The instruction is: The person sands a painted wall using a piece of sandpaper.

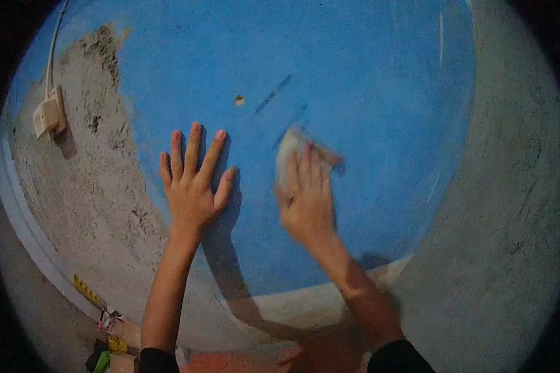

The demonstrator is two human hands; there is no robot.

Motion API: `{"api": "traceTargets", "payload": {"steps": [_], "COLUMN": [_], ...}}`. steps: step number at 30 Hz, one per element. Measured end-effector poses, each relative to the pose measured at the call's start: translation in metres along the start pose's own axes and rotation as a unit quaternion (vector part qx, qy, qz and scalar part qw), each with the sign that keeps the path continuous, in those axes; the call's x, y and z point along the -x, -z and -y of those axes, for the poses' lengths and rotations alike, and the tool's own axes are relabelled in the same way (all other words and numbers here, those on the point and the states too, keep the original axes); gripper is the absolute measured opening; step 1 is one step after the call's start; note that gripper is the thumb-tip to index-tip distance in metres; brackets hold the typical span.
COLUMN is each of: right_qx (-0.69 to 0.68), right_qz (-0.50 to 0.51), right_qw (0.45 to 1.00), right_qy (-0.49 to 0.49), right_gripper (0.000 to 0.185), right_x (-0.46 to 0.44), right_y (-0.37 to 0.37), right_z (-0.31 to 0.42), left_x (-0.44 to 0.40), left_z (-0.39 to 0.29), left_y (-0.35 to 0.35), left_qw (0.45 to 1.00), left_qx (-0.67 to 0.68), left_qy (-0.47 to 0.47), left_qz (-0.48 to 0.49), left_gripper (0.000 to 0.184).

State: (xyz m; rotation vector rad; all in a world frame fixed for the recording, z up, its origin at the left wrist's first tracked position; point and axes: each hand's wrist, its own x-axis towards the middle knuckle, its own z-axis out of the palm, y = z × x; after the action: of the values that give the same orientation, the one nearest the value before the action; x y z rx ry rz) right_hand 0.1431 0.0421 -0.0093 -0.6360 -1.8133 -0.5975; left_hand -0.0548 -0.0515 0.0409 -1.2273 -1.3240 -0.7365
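Observation:
My left hand (191,198) lies against the blue painted wall (379,74), fingers spread wide and nothing in it. To its right, my right hand (311,208) presses a pale, whitish cloth (287,149) onto the same blue surface. Motion blurs the cloth and my right fingertips. Just above the cloth, dark slanting streaks (274,93) mark the paint; the cloth reaches the lower ones. A small hole (239,100) shows in the wall above and between my hands.
Rough bare plaster (87,186) borders the paint on the left, with a socket box (48,117) and its hanging cable (53,46). Greyish wall (504,205) continues on the right. Several small items, among them a yellow strip (87,290), are at the lower left.

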Motion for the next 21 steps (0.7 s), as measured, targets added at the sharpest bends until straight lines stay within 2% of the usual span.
{"api": "traceTargets", "payload": {"steps": [3,5,8,13,16,18,21], "right_qx": [-0.032,-0.012,-0.012,-0.045,-0.018,-0.025,-0.027], "right_qz": [0.083,-0.007,-0.149,0.048,0.003,-0.094,-0.117], "right_qw": [0.994,0.996,0.987,0.997,0.993,0.992,0.99], "right_qy": [0.069,0.088,0.051,0.048,0.118,0.075,0.068], "right_gripper": [0.061,0.061,0.075,0.072,0.069,0.066,0.059], "right_x": [0.015,-0.059,-0.131,0.026,-0.033,-0.119,-0.122], "right_y": [0.001,0.023,0.021,-0.011,0.001,0.021,0.013], "right_z": [0.003,-0.008,-0.004,0.036,0.02,0.025,0.038], "left_x": [0.008,0.012,0.014,0.021,0.023,0.022,0.026], "left_z": [0.012,0.013,0.019,0.024,0.025,0.025,0.03], "left_y": [0.004,0.002,0.0,-0.001,-0.003,-0.006,-0.001], "left_qw": [1.0,1.0,1.0,0.999,0.999,0.999,0.999], "left_qx": [0.002,0.004,0.0,0.002,-0.002,-0.008,-0.001], "left_qy": [0.016,0.022,0.021,0.042,0.041,0.039,0.033], "left_qz": [0.007,0.001,-0.011,-0.007,-0.019,-0.03,-0.014], "left_gripper": [0.055,0.055,0.054,0.053,0.053,0.053,0.053]}}
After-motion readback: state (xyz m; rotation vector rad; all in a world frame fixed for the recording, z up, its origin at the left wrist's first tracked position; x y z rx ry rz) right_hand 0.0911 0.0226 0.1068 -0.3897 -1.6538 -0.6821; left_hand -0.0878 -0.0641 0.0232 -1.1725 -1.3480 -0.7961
